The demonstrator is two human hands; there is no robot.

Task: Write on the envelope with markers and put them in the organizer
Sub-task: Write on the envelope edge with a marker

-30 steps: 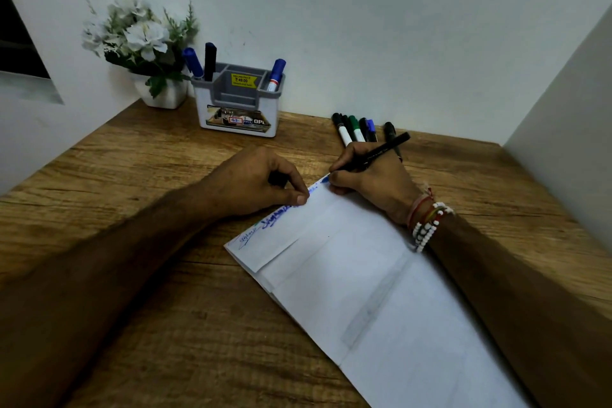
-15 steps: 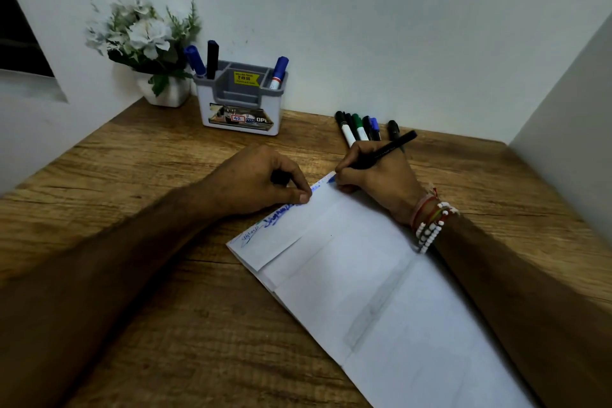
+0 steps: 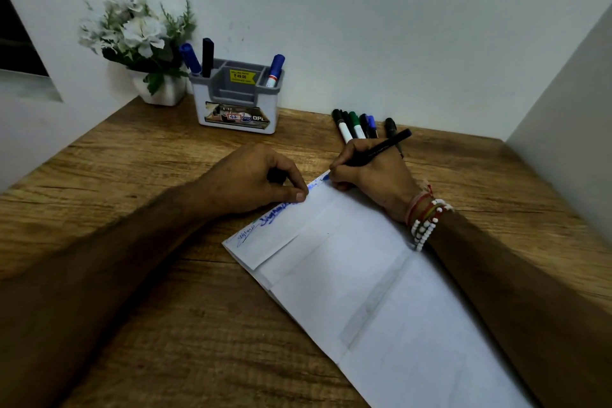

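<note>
Two hands at work over one white envelope (image 3: 351, 275) on a wood-grain counter (image 3: 132, 172).

Right hand (image 3: 376, 175): fingers curled tight, pinching a black-barrelled marker (image 3: 381, 150) between thumb and forefinger; heel of the hand resting on the envelope; beaded and thread bracelets (image 3: 425, 220) at the wrist.

Marker, held: uncapped, blue tip (image 3: 326, 177) down on the envelope's far corner; long axis tilted, running from the tip at lower left up to the rear end at upper right, towards the back wall.

Left hand (image 3: 255, 179): fingers curled in towards the palm; thumb and forefinger tips pressed on the envelope's far edge; a small dark shape sits inside the curl, cap or shadow, cannot tell which.

Envelope: flat on the counter, long axis diagonal, from the far corner between the hands down to the near right, where it leaves the view; flap folded along the far-left end; blue handwriting (image 3: 275, 215) along that flap edge, partly under the left hand.

Organizer (image 3: 236, 109): grey and white, at the back against the wall, well apart from the envelope; a blue-capped and a black marker upright in its left compartment, one blue-capped marker in its right; yellow price sticker inside.

Loose markers (image 3: 354, 125): several lying side by side near the wall, just beyond the right hand, caps black, green and blue.

Flower pot (image 3: 145, 43): white blooms, just left of the organizer.
</note>
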